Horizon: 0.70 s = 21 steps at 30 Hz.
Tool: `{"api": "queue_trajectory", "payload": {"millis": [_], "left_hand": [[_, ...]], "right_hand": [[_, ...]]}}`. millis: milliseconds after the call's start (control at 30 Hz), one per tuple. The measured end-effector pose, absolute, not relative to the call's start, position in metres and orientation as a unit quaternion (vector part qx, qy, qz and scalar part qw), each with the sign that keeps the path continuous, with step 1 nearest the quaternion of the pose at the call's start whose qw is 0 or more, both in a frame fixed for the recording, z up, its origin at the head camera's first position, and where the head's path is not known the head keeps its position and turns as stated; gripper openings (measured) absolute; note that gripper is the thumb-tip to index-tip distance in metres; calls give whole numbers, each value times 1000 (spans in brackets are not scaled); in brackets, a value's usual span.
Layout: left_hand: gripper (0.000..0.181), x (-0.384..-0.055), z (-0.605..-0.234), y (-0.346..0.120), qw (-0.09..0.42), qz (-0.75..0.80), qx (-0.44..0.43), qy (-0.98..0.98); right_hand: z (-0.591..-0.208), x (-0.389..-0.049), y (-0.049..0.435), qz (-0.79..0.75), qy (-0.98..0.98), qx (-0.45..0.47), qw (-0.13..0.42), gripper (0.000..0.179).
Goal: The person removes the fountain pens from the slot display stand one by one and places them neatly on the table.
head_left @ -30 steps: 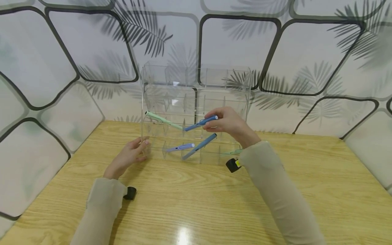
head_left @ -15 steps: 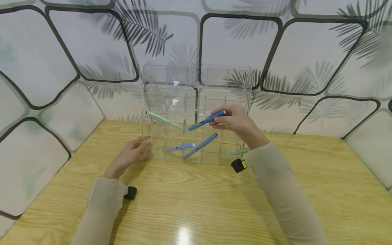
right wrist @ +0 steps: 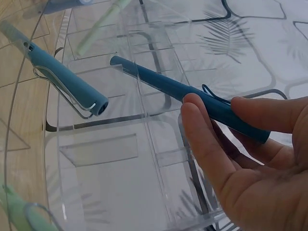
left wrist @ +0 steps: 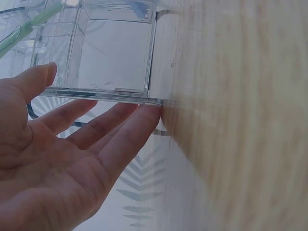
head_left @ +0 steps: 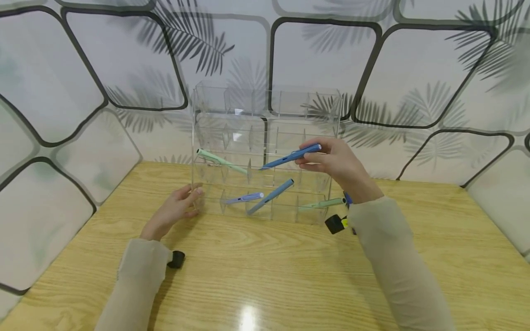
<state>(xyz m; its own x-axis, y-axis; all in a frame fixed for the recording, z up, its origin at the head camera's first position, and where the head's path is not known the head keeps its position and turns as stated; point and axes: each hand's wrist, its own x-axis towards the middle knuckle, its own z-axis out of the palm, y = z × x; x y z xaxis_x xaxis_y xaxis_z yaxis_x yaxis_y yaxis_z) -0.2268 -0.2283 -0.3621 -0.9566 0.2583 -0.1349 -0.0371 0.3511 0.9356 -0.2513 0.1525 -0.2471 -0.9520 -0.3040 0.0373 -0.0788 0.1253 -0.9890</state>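
A clear acrylic rack (head_left: 265, 147) with tiers of small compartments stands on the table. My left hand (head_left: 175, 209) holds its lower left side, thumb at the front edge and fingers along the outer wall. My right hand (head_left: 337, 163) pinches a dark blue pen (head_left: 285, 157) between thumb and fingers, clip upward, its far end tilted down over the rack's third tier. A mint pen (head_left: 221, 161) leans in that tier at left. Lower down lie a lilac pen (head_left: 244, 198), a grey-blue pen (head_left: 271, 196) and a pale green pen (head_left: 327, 203).
A patterned wall (head_left: 323, 59) rises close behind the rack. The wooden table (head_left: 248, 257) extends in front. Small black wrist devices (head_left: 176, 260) sit at both cuffs. Something blue (head_left: 348, 198) shows beside the right sleeve, mostly hidden.
My right hand has moved right and slightly up, drawing the dark blue pen along with it. More of the pale green pen is uncovered. The left hand stays in place.
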Motion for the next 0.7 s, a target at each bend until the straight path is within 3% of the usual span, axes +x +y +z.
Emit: {"api": "queue_trajectory", "payload": {"millis": [700], "left_hand": [[66,-226,-361,-228,134,576,71,803]], "right_hand": [[-244,-228,191,-686,711,-141,62,27]]}}
